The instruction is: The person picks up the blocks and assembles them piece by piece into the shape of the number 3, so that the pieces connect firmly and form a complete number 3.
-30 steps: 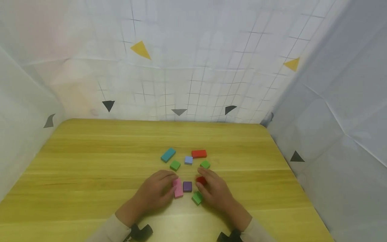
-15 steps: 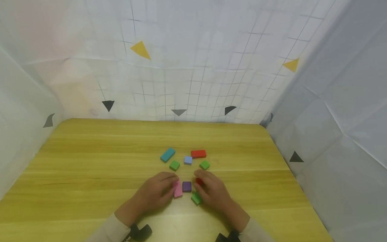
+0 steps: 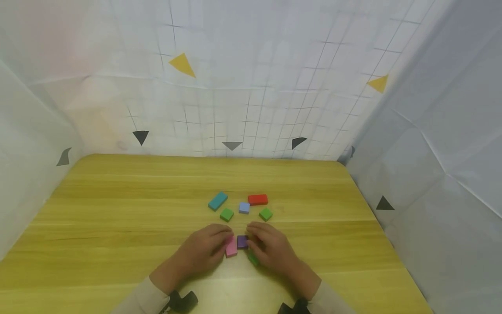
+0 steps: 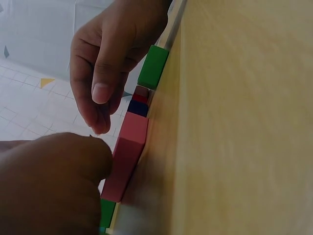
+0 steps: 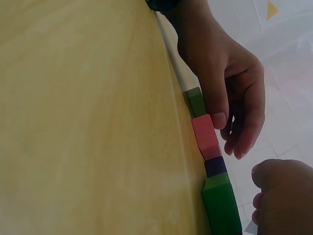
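Note:
In the head view my left hand [image 3: 204,247] is at the pink block [image 3: 232,248], its loosely bent fingers covering that block's far end. From the right wrist view, the thumb is close against the pink block's upper edge, and whether it touches is unclear. A purple block [image 3: 242,242] lies just right of the pink one. My right hand [image 3: 275,249] hovers over the purple block's right side, partly covering a green block [image 3: 252,258]. Its fingers hang bent and hold nothing visible. A red block [image 4: 140,98] shows beneath it only in the left wrist view.
Behind the hands lie a teal block [image 3: 218,201], a red long block [image 3: 257,199], a light blue block [image 3: 244,208] and two green blocks, one left [image 3: 226,214] and one right [image 3: 266,214]. A patterned white curtain [image 3: 251,117] borders the wooden table [image 3: 137,192].
My right hand has slid left, from beside the red block to over it and the purple block's edge, hiding the red one. My left hand has shifted slightly right over the pink block.

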{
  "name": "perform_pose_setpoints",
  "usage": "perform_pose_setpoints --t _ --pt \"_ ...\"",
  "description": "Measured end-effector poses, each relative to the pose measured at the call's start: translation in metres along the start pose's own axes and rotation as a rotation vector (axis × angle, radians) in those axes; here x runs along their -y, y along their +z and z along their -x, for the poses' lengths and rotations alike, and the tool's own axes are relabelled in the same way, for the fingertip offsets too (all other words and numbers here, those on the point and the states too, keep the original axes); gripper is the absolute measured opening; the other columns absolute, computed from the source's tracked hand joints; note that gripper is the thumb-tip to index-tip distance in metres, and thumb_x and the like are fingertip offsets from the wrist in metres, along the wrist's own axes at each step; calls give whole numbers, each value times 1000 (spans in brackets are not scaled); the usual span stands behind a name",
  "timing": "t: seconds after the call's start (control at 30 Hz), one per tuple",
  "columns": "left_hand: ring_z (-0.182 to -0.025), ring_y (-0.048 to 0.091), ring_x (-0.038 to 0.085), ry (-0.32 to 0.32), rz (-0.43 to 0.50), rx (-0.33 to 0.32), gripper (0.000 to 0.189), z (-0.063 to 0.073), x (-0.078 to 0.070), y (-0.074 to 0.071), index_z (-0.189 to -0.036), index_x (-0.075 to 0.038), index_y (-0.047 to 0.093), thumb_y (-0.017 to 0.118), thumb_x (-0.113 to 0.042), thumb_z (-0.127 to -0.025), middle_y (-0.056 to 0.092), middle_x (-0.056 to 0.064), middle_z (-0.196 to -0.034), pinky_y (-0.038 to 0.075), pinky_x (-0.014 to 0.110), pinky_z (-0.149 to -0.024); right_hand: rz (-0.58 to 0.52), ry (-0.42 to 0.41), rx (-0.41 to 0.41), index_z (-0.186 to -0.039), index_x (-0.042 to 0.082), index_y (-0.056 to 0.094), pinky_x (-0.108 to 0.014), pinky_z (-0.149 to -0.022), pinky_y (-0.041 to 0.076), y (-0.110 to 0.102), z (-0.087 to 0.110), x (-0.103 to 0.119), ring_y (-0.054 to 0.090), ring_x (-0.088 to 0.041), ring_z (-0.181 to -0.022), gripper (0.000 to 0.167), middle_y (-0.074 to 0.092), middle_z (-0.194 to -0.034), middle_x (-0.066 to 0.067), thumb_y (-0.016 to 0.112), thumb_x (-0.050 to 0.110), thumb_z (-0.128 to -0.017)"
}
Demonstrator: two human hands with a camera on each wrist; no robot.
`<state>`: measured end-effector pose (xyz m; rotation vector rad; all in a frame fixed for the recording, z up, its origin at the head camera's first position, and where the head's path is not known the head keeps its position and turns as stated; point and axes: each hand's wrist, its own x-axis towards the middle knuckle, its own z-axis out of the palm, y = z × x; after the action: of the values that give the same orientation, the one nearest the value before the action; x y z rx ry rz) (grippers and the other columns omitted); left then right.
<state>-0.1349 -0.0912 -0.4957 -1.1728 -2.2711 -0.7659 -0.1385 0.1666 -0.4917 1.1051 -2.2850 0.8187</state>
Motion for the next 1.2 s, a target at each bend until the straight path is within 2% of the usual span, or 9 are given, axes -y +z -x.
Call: perform_pose_setpoints --t 0.47,0.77,0.97,1.2 --pt "-111 62 14 -12 14 83 26 -2 -1 -1 -109 -11 74 71 -9 -83 70 -3 -114 51 30 -99 5 -47 42 -111 4 71 -33 -98 52 4 -4 -1 66 -21 -112 33 70 -116 -10 80 18 -82" --pt "-112 62 15 3 9 96 26 -2 0 1 -109 -10 74 71 -10 -84 70 -1 -114 51 31 -99 34 -64 62 -106 7 74 -31 -96 54 7 -5 -1 68 -20 -107 29 73 -109 -7 81 20 -82" --pt "-113 61 12 -23 9 112 26 -3 0 1 -110 -12 74 72 -11 -84 68 -3 -113 50 28 -100 74 -57 81 -104 8 75 -33 -96 54 7 -4 -4 69 -23 -106 26 74 -107 -5 81 22 -82" --pt "-109 59 10 -43 5 133 25 -4 -2 2 -110 -12 74 71 -12 -85 66 -4 -112 51 26 -95 95 -47 106 -100 10 76 -32 -95 54 6 -6 -2 69 -21 -106 20 74 -105 -3 80 20 -83"
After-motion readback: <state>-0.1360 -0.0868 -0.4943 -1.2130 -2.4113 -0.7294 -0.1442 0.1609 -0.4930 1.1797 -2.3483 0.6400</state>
